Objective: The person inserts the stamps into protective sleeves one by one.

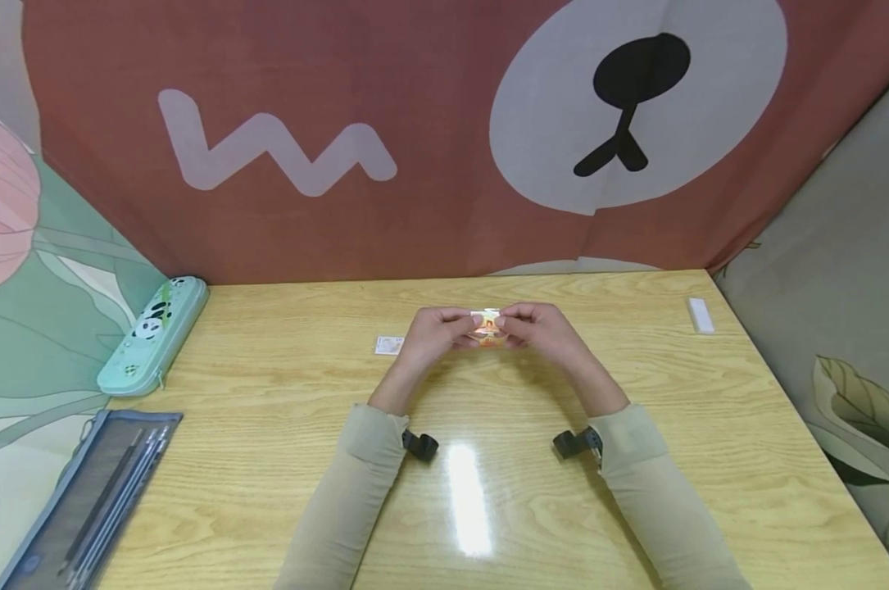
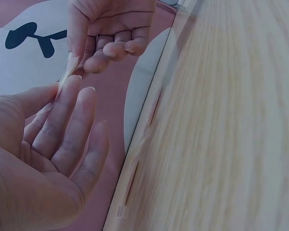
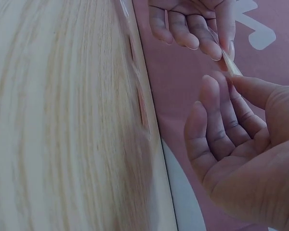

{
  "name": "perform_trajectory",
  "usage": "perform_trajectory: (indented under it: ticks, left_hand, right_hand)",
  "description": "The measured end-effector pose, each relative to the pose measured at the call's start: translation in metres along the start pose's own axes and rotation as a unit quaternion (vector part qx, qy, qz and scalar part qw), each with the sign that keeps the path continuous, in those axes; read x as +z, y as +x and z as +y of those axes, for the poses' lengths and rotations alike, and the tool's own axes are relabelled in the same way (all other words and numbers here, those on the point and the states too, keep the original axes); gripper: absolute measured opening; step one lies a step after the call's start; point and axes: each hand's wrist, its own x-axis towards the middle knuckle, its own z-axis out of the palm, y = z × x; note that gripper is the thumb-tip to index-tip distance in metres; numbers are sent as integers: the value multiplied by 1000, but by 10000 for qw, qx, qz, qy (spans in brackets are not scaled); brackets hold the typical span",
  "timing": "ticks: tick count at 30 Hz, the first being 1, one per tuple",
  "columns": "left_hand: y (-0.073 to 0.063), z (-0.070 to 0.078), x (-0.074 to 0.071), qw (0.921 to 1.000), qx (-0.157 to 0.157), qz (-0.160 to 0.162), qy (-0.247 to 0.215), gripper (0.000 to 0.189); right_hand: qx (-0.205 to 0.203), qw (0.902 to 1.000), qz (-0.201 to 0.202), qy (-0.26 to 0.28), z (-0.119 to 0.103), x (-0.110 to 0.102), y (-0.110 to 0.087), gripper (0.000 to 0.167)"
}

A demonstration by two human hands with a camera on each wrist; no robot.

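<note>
Both hands hold a small, shiny orange-and-gold card [image 1: 486, 321] between them, raised over the far middle of the table. My left hand [image 1: 431, 333] pinches its left side with thumb and fingers. At the opposite side, the right hand [image 1: 538, 328] pinches it the same way. Seen nearly edge-on, the card [image 2: 67, 77] is a thin, pale sliver in the left wrist view. The right wrist view also shows the thin card [image 3: 230, 65] between the fingertips. Just left of the left hand, a small pale printed card [image 1: 389, 345] lies flat on the table.
On the left are a mint panda pencil case [image 1: 152, 336] and a blue-edged mesh pouch [image 1: 93, 500] with several pencils. A white eraser-like block [image 1: 700, 315] lies at the far right of the wooden table [image 1: 267, 492]. Behind hangs a reddish-brown cloth [image 1: 415, 229] with a cartoon print.
</note>
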Motion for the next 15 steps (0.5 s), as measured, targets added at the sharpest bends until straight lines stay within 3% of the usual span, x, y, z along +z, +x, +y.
perform_trajectory:
  ticks: [15]
  left_hand:
    - [0, -1, 1, 9999, -75, -40, 107, 24]
  right_hand:
    - [0, 10000, -14, 99, 0, 1, 0, 32]
